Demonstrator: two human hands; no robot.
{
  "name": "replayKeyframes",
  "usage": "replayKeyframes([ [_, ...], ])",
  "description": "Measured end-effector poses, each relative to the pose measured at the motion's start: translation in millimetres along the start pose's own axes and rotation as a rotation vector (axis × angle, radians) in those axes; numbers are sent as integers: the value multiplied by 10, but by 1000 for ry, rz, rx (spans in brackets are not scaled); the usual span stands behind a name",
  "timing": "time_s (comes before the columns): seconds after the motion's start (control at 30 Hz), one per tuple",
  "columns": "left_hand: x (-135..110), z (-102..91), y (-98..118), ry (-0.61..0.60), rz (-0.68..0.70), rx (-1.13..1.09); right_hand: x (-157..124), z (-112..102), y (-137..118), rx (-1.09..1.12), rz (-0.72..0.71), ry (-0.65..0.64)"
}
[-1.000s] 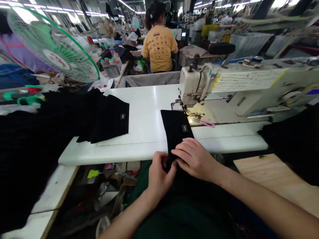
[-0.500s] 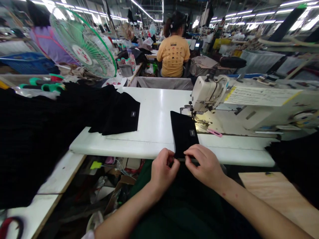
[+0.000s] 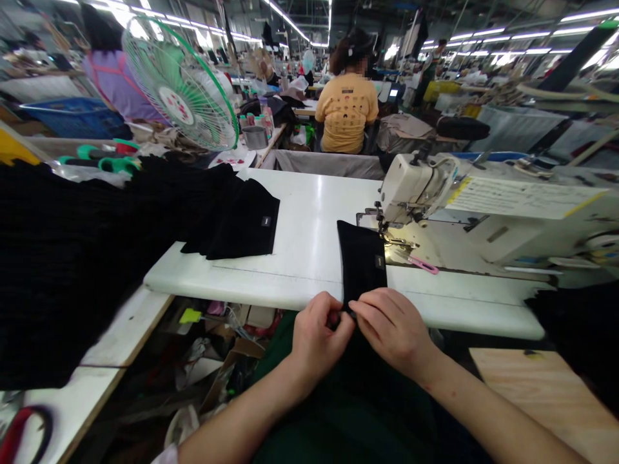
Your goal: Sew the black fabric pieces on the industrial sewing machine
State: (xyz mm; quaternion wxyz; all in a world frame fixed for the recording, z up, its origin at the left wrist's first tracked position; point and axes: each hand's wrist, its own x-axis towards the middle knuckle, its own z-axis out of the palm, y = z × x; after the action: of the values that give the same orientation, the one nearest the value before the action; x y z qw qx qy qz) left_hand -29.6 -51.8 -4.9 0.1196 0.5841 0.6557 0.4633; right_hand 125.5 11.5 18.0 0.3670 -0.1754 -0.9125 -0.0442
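Note:
A black fabric piece [image 3: 360,261] with a small label lies on the white sewing table [image 3: 309,219], its far right edge by the needle area of the sewing machine [image 3: 401,187]. My left hand [image 3: 322,335] pinches the near end of this piece at the table's front edge. Close beside it, my right hand [image 3: 389,325] is closed at the same end, thumb and forefinger together on the cloth. The fingertips almost meet. Pink-handled thread snips [image 3: 424,265] lie by the machine's needle plate.
Stacked black fabric pieces [image 3: 232,219] cover the table's left side. A green fan [image 3: 181,90] stands behind them. Red-handled scissors [image 3: 19,432] lie at lower left. A wooden board [image 3: 541,386] and dark cloth [image 3: 580,328] are at right. A person in a yellow shirt [image 3: 347,113] sits ahead.
My right hand has shifted slightly left along the fabric's near end, closer to my left hand. The whole view has swung a little left, so the surroundings appear further right.

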Motion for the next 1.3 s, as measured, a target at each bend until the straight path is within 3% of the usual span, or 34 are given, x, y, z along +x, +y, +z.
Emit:
replayKeyframes([
  [0.57,-36,-44,49,-83,-38,-156,-67,28,-25,69,17,12],
  [0.77,32,-87,64,-202,-287,-420,-61,25,-25,72,29,-15],
  [0.9,31,-70,28,-212,-458,-534,-124,-2,77,-114,79,-87],
  [1.0,-29,-52,-25,-194,-630,-608,-249,-66,188,-227,334,-164],
  [1.1,-103,-27,-74,-192,-737,-666,-369,-149,257,-169,764,-236],
  [1.2,-169,15,-98,-225,-820,-685,-430,-190,268,229,1233,-296],
  [1.3,-218,54,-114,-273,-893,-682,-459,-177,250,663,1437,-326],
])
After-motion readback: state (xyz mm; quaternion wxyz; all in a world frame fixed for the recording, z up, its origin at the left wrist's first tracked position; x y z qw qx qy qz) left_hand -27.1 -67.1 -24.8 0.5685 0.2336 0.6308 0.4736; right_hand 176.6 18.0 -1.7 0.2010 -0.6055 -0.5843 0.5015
